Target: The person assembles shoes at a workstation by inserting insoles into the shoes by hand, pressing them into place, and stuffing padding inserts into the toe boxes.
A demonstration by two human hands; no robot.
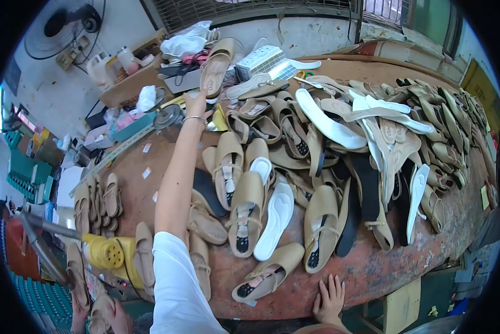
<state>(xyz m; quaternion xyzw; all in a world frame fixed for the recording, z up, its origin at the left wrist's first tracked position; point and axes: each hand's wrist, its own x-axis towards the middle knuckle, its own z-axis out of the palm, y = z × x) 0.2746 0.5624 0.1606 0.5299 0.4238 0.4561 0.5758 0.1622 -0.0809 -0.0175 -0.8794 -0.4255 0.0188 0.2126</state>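
My left hand [195, 104] reaches far across the table, its fingers closed on the heel end of a tan shoe [215, 69] with a printed insole. My right hand [330, 298] lies on the table's front edge with its fingers spread, holding nothing. Left of it is a tan shoe [278, 268] with a patterned lining. A white insole [274, 222] lies among the tan shoes in the middle. More white insoles [329, 121] and black soles [367, 186] lie on the heap further right.
At the lower left, another person's hands [118, 317] hold tan shoes beside a yellow machine [111, 253]. Small shoes [112, 195] stand on the table [372, 284] at left. Boxes, bags and a metal-lidded container [168, 117] are at the back left, below a fan [58, 25].
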